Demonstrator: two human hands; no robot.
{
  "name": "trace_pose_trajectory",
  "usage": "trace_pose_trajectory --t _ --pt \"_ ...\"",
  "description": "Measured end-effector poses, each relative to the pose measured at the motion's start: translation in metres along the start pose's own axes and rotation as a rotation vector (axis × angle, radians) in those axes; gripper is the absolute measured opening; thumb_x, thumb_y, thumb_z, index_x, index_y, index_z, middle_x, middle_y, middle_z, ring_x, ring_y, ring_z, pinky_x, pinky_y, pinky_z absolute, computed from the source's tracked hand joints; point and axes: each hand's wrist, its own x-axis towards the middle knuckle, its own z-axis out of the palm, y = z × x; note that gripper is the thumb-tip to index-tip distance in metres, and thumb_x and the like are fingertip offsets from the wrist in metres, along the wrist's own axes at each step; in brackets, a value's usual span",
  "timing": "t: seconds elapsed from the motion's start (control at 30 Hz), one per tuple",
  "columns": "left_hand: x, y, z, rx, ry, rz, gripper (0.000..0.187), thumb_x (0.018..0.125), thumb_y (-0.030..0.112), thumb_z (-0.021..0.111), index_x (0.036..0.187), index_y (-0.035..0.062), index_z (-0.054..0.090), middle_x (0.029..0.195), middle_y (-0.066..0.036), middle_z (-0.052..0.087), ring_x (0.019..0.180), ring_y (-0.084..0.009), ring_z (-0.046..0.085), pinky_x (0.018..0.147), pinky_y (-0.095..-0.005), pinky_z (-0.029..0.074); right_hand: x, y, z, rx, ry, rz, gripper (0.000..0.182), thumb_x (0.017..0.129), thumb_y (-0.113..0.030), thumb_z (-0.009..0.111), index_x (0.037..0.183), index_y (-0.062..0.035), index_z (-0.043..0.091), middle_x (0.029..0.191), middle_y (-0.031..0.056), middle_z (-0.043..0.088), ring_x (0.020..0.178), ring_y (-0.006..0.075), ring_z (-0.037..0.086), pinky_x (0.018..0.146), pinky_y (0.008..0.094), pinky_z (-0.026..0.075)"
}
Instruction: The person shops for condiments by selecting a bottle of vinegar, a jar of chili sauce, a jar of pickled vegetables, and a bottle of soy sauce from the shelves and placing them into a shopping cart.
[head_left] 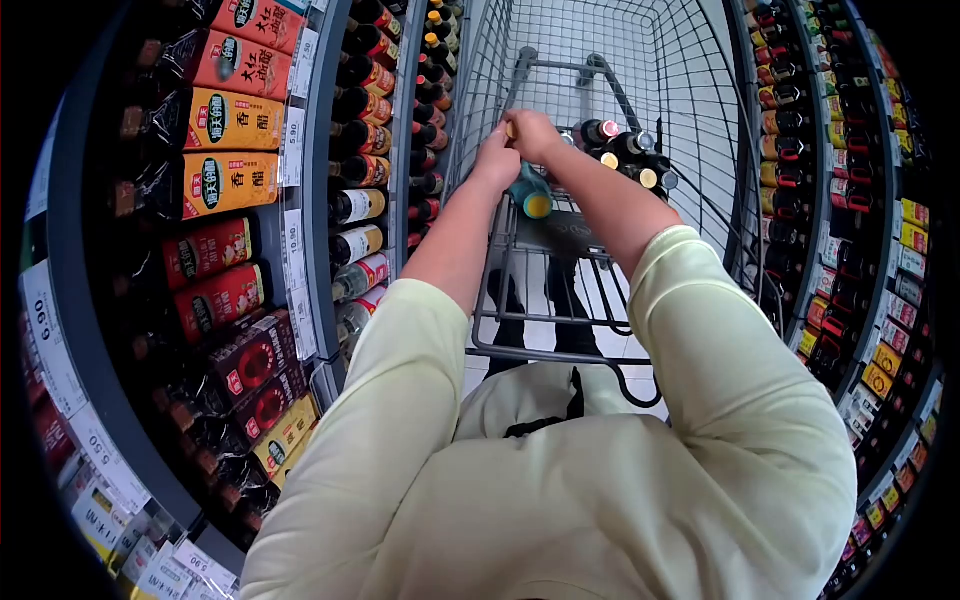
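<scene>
Top (600,510): pale yellow-green, plain, loose, slight sheen, soft folds | sleeves (725,330): same cloth, wide, ending near elbow, creased | forearms (610,185), left hand (495,163), right hand (533,136): bare | front: narrow black strip (545,426), crooked, nature unclear | legwear (566,290): black, seen low between pale cloth and hands; details too dark to tell.

a teal bottle-like thing (524,182) is showing just beside the left hand (493,166), its round yellow end (538,206) facing the viewer, its body slanting away over the shopping cart (480,300) and partly hiding behind that hand; whether it is being held or resting is unclear. a small tan piece (511,130) is peeking out between the left hand and the right hand (532,136), mostly hidden.
</scene>
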Motion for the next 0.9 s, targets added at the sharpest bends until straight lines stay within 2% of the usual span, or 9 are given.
trace_pose_trajectory --t 0.1,0.2,0.37,0.43,0.53,0.67,0.73,0.8,0.9 --pt "-0.016 0.030 0.001 0.013 -0.046 0.089 0.066 0.091 -0.002 0.040 0.153 0.0169 0.029 0.153 0.001 0.038 0.121 -0.0153 0.047 0.086 -0.0331 0.039 0.010 -0.005 -0.017 -0.054 -0.054 0.003 0.031 0.070 -0.015 0.073 0.099 -0.0049 0.067 0.102 0.0184 0.069 0.097 0.0362 0.066 0.085 0.0424 0.053" --pt "-0.053 0.053 0.012 -0.032 -0.120 0.020 0.062 0.093 0.002 0.042 0.152 0.0172 0.031 0.147 0.001 0.044 0.121 -0.0139 0.046 0.089 -0.0349 0.042 -0.005 -0.005 -0.025 -0.158 -0.163 0.020 0.030 0.070 -0.013 0.072 0.099 -0.0057 0.067 0.102 0.0189 0.069 0.097 0.0364 0.066 0.084 0.0429 0.053" --pt "-0.089 0.085 -0.007 0.124 -0.207 0.100 0.053 0.099 0.025 0.055 0.147 0.0112 0.039 0.133 -0.006 0.055 0.117 -0.0116 0.050 0.097 -0.0337 0.043 -0.060 -0.019 -0.091 0.073 -0.066 0.027 0.042 0.076 -0.018 0.074 0.115 -0.0065 0.067 0.106 0.0195 0.069 0.100 0.0353 0.066 0.088 0.0407 0.052" --pt "-0.116 0.097 -0.022 0.189 -0.191 0.251 0.055 0.097 0.031 0.059 0.144 0.0084 0.045 0.126 -0.005 0.059 0.111 -0.0112 0.055 0.093 -0.0285 0.044 -0.108 -0.021 -0.139 0.161 -0.068 -0.013 0.042 0.082 -0.019 0.072 0.121 -0.0052 0.064 0.109 0.0183 0.069 0.101 0.0302 0.067 0.089 0.0381 0.052" --pt "-0.187 0.112 -0.048 0.216 -0.231 0.395 0.052 0.099 0.027 0.057 0.143 0.0047 0.044 0.128 -0.009 0.061 0.115 -0.0147 0.057 0.097 -0.0293 0.044 -0.206 -0.025 -0.218 0.315 -0.111 0.232 0.041 0.088 -0.019 0.070 0.124 -0.0007 0.062 0.115 0.0152 0.068 0.109 0.0211 0.065 0.092 0.0338 0.051" --pt "-0.285 0.096 -0.076 0.164 -0.169 0.398 0.047 0.099 0.019 0.058 0.142 0.0059 0.046 0.132 -0.014 0.058 0.120 -0.0185 0.056 0.100 -0.0324 0.044 -0.360 -0.033 -0.279 0.146 0.272 0.289 0.037 0.086 -0.014 0.071 0.120 0.0005 0.064 0.119 0.0159 0.066 0.113 0.0264 0.063 0.099 0.0348 0.047" --pt "-0.323 0.072 -0.082 0.192 -0.026 0.412 0.048 0.098 0.016 0.059 0.143 0.0057 0.045 0.131 -0.014 0.059 0.118 -0.0204 0.058 0.099 -0.0328 0.045 -0.430 -0.053 -0.296 0.105 0.286 0.355 0.037 0.084 -0.012 0.066 0.120 -0.0006 0.063 0.123 0.0159 0.064 0.122 0.0291 0.057 0.106 0.0385 0.040" --pt "-0.358 0.055 -0.077 0.395 0.145 0.466 0.044 0.090 0.013 0.066 0.132 0.0035 0.056 0.121 -0.016 0.065 0.112 -0.0230 0.062 0.097 -0.0333 0.047 -0.488 -0.069 -0.295 0.075 0.271 0.336 0.054 0.068 0.001 0.054 0.122 -0.0018 0.061 0.131 0.0187 0.058 0.134 0.0363 0.043 0.113 0.0432 0.031" --pt "-0.388 0.034 -0.072 0.929 0.143 0.829 0.039 0.079 0.025 0.076 0.113 0.0082 0.067 0.104 -0.014 0.068 0.100 -0.0324 0.064 0.094 -0.0420 0.048 -0.532 -0.093 -0.278 0.021 0.157 0.429 0.060 0.062 0.002 0.051 0.121 -0.0033 0.061 0.139 0.0185 0.051 0.138 0.0406 0.036 0.116 0.0465 0.027"
